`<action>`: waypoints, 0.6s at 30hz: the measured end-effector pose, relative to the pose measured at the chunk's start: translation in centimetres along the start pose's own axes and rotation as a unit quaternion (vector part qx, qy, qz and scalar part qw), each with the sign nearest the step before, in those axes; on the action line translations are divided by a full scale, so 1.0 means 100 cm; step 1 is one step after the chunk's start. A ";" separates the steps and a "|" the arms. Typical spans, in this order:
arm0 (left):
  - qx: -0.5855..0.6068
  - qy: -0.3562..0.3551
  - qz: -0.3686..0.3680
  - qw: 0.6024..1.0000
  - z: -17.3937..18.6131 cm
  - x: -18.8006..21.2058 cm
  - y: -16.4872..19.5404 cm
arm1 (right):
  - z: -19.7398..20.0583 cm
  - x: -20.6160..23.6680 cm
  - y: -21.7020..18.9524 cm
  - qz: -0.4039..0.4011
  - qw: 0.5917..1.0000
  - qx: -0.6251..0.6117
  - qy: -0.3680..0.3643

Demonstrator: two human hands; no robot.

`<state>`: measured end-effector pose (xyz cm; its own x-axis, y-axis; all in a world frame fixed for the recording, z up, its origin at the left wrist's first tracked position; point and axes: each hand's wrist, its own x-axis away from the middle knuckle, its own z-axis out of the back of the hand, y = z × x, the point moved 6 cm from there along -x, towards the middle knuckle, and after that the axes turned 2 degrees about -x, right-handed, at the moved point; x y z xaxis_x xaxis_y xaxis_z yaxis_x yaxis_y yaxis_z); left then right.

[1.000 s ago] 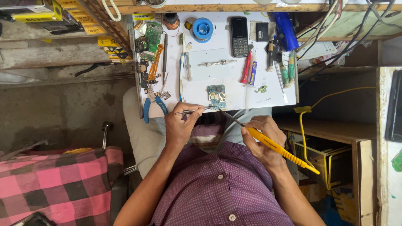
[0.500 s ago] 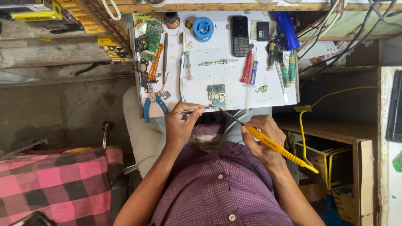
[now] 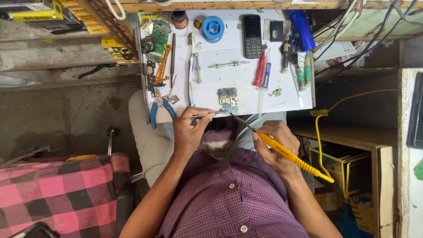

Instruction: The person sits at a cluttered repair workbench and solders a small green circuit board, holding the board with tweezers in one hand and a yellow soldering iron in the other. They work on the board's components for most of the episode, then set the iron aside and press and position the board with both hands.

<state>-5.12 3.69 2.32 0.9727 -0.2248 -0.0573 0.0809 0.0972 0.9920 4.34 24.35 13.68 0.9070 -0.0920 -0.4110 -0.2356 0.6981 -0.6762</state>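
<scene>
small circuit board (image 3: 228, 99) lay flat near the front edge of the white surface (image 3: 282, 94); judged light, thin, fragile, best pinned by its bare edges. left hand (image 3: 188, 132) grip was clamped on tweezers (image 3: 206, 116) touching it, right hand (image 3: 275, 143) grip clamped on the yellow soldering iron (image 3: 286, 152).

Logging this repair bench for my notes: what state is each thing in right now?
Circuit board: bare, flat at the table's near edge.
Tweezers: held in left hand, tips at the board.
Soldering iron: held in right hand, tip at the board.
Phone: screen dark.
Blue pliers: lying unused.
</scene>
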 end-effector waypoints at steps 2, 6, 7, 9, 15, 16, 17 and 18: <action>-0.004 0.000 0.000 1.000 0.000 0.000 0.000 | -0.001 -0.001 -0.003 0.011 1.000 0.003 -0.009; 0.004 0.003 0.001 1.000 0.000 0.000 0.000 | 0.000 -0.002 -0.009 0.045 0.999 -0.004 -0.021; 0.012 0.004 -0.001 1.000 0.000 0.000 0.000 | 0.000 -0.002 -0.009 0.048 0.999 -0.007 -0.023; 0.005 0.004 -0.007 1.000 0.000 0.000 0.001 | 0.001 -0.003 -0.010 0.050 0.999 -0.003 -0.015; -0.001 0.005 -0.008 1.000 0.000 0.000 0.002 | 0.000 -0.003 -0.010 0.046 0.999 0.009 -0.008; -0.002 0.005 -0.009 1.000 0.000 0.000 0.003 | 0.000 -0.003 -0.011 0.047 0.999 0.009 -0.008; -0.004 0.006 -0.010 1.000 0.001 0.001 0.003 | -0.001 -0.003 -0.010 0.046 0.999 0.011 -0.009; -0.007 0.008 -0.011 1.000 0.001 0.001 0.003 | -0.001 -0.003 -0.010 0.044 0.999 0.013 -0.010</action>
<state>-5.06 3.65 2.58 0.9740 -0.2116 -0.0813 0.1055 0.1056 0.9888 4.26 23.64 14.37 0.8900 -0.0153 -0.4557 -0.3060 0.7209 -0.6218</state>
